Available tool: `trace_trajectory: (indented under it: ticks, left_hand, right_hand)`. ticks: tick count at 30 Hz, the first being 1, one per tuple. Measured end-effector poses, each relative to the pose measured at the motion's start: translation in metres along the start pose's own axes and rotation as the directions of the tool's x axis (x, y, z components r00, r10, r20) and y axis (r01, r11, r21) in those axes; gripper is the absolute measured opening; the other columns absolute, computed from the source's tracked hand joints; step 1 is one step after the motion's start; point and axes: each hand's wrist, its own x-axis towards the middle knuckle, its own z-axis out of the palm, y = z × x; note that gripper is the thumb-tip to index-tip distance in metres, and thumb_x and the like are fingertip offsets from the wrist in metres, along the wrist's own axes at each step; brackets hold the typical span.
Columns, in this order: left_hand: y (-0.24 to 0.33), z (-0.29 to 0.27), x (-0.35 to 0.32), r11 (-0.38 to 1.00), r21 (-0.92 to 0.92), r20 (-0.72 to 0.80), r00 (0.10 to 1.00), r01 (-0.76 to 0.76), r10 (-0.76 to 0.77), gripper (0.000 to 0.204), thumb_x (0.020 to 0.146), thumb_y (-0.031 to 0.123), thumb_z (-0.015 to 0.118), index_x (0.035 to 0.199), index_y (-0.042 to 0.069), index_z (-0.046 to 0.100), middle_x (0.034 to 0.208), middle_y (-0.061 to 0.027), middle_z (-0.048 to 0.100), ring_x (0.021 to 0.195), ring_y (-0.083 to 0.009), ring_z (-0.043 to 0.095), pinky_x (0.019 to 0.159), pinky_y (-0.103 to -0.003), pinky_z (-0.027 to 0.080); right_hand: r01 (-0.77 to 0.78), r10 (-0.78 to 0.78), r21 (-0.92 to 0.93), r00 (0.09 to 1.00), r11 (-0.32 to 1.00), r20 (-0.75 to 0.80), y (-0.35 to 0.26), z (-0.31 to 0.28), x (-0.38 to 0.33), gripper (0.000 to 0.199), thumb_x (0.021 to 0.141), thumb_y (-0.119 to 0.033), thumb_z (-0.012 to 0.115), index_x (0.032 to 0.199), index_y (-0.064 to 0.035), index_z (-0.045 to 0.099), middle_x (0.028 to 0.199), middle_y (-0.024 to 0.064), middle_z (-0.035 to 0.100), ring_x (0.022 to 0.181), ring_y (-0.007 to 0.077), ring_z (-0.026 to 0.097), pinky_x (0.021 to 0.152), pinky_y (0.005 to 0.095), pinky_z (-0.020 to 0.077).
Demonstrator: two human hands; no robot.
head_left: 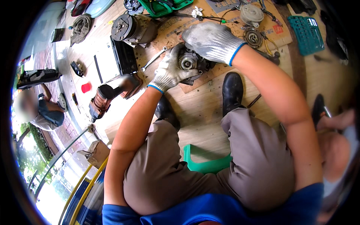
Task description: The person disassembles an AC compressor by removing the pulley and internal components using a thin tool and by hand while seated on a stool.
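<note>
Both my hands wear white knitted work gloves with blue cuffs. My left hand [168, 71] is wrapped round the near left side of a dark grey metal machine part [188, 63], which has a round bore facing up. Just beyond the part, my right hand [212, 40] is curled over its far side; the fingertips are hidden, so what they grip cannot be made out. A combination wrench [154, 59] lies to the left of my left hand. Nearer me on that side lies a cordless power tool [103, 99]. A larger cylindrical metal unit with a pulley [133, 29] stands beyond the wrench.
A cardboard sheet [215, 17] carries a round motor [252, 15], a coil-like disc [253, 37] and cables. A teal tool case [305, 34] lies at the far right, a black box [123, 56] at left. My boots flank a green stool [206, 165]. Another person sits close at right.
</note>
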Motion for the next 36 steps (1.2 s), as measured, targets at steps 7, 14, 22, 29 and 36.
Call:
trace_trajectory:
  ticks: [7,14,22,29,36]
  left_hand:
    - [0.033,-0.026,0.015,0.967,0.251,0.242,0.965,0.036,-0.098,0.104,0.062,0.054,0.09,0.142,0.003,0.049,0.128,-0.0237,0.062,0.118,-0.0382,0.061,0.103,-0.044,0.05]
    - [0.026,-0.022,0.019,0.981,0.195,0.278,0.96,-0.017,-0.039,0.105,0.064,0.05,0.091,0.141,-0.004,0.043,0.126,-0.0202,0.065,0.116,-0.0327,0.064,0.101,-0.039,0.052]
    - [0.042,-0.026,0.028,0.948,0.317,0.349,0.927,0.023,-0.139,0.122,0.06,0.058,0.091,0.146,-0.007,0.034,0.13,-0.0244,0.06,0.121,-0.0345,0.059,0.104,-0.041,0.05]
    - [0.028,-0.023,0.038,0.871,0.478,0.378,0.921,-0.11,-0.092,0.107,0.063,0.059,0.087,0.143,0.002,0.044,0.121,-0.0272,0.066,0.116,-0.0408,0.064,0.101,-0.044,0.052]
    - [0.026,-0.026,0.046,0.911,0.388,0.489,0.869,-0.14,-0.074,0.103,0.066,0.049,0.087,0.149,0.01,0.042,0.124,-0.0253,0.066,0.12,-0.0403,0.062,0.104,-0.042,0.05]
  right_hand:
    - [-0.459,0.447,0.356,0.887,0.814,0.121,0.026,-0.045,-0.016,0.025,0.102,-0.02,0.052,0.095,-0.0023,0.068,0.089,0.018,0.069,0.09,0.0345,0.069,0.085,0.0447,0.0547]
    - [-0.425,0.334,0.565,0.905,0.707,0.263,0.048,0.005,-0.039,0.046,0.092,-0.032,0.068,0.126,-0.002,0.065,0.122,0.0202,0.069,0.109,0.0317,0.068,0.098,0.0398,0.0516]
    - [-0.135,0.137,0.435,0.99,0.89,0.027,0.011,0.011,-0.009,0.039,0.099,-0.036,0.06,0.119,-0.0037,0.067,0.114,0.0186,0.07,0.102,0.0346,0.068,0.091,0.0421,0.054]
    - [-0.593,0.557,0.02,0.767,0.805,0.317,0.104,0.02,-0.053,0.043,0.1,-0.04,0.058,0.115,-0.0005,0.07,0.088,0.0165,0.071,0.083,0.0301,0.069,0.08,0.0434,0.0553]
    - [-0.808,0.736,0.087,0.57,0.582,0.365,0.11,0.089,-0.078,0.038,0.103,-0.039,0.052,0.115,-0.0086,0.072,0.111,0.0203,0.071,0.107,0.0376,0.069,0.092,0.0485,0.0553]
